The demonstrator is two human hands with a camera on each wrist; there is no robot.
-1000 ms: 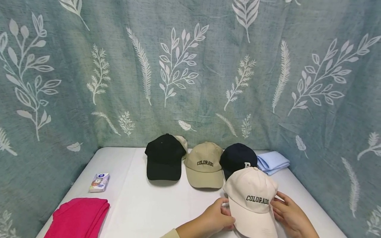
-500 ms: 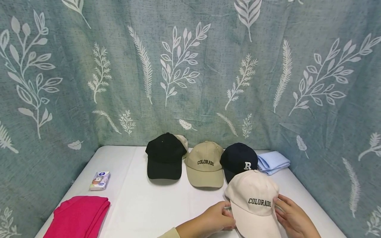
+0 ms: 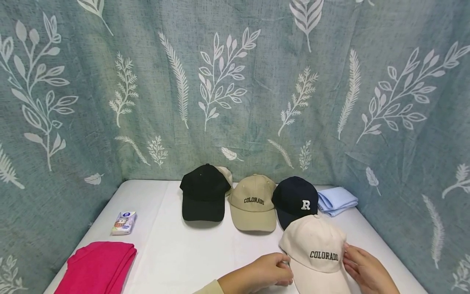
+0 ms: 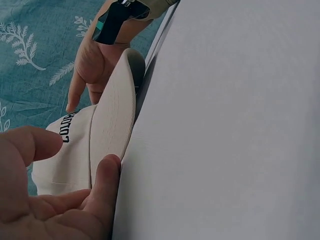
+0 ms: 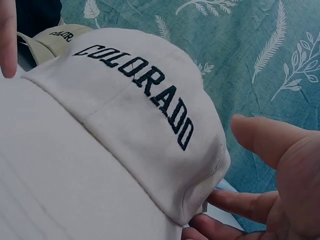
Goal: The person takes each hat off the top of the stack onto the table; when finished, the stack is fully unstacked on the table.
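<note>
A cream baseball cap (image 3: 315,245) lettered COLORADO lies at the front right of the table, brim toward me. Its brim meets the white surface in the left wrist view. At the brim's left side is my left hand (image 3: 265,271); one fingertip (image 4: 109,164) touches the brim's edge, while another digit stands off the crown. My right hand (image 3: 369,267) is at the cap's right side. In the right wrist view its lower fingers (image 5: 245,204) touch the cap's bottom edge, and the thumb is apart from the fabric. Just behind sits a navy cap (image 3: 293,196) with a white R.
A khaki COLORADO cap (image 3: 252,200) and a black cap (image 3: 203,192) stand along the back, with another pale cap (image 3: 225,174) partly hidden. Folded blue cloth (image 3: 338,200) lies back right. Pink folded cloth (image 3: 97,267) and a tissue pack (image 3: 124,223) lie left.
The cream cap has shifted slightly right and toward me, uncovering the R on the navy cap. Both hands moved along with it, and the left thumb no longer overlaps the brim.
</note>
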